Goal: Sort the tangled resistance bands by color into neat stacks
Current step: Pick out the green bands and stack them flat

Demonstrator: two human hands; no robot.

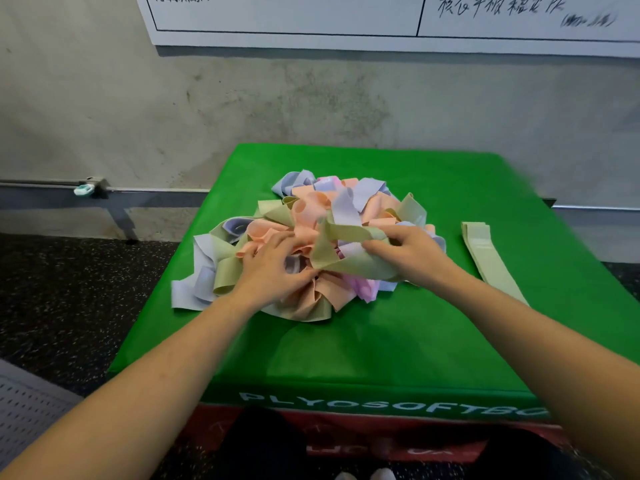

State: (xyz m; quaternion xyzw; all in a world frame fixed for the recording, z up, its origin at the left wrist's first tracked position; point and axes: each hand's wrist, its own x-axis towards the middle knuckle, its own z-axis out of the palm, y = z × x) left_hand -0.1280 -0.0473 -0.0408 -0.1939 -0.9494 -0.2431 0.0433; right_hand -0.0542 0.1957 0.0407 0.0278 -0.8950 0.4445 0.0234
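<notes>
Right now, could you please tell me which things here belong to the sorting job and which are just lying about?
Job: tangled heap of pastel elastic bands; flat pale green band laid aside; twisted pale green band held by the right hand; left hand; green padded box.

Lying about: white wall chart; small teal clip on rail.

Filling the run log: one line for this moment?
sorting | both hands in tangled pile | right hand grips green band | left hand | one green band set aside

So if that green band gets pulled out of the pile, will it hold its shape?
Probably not. The green band in the right hand already folds and twists, so it looks floppy. It seems thin and light, and may drag neighbours from the pile.
</notes>
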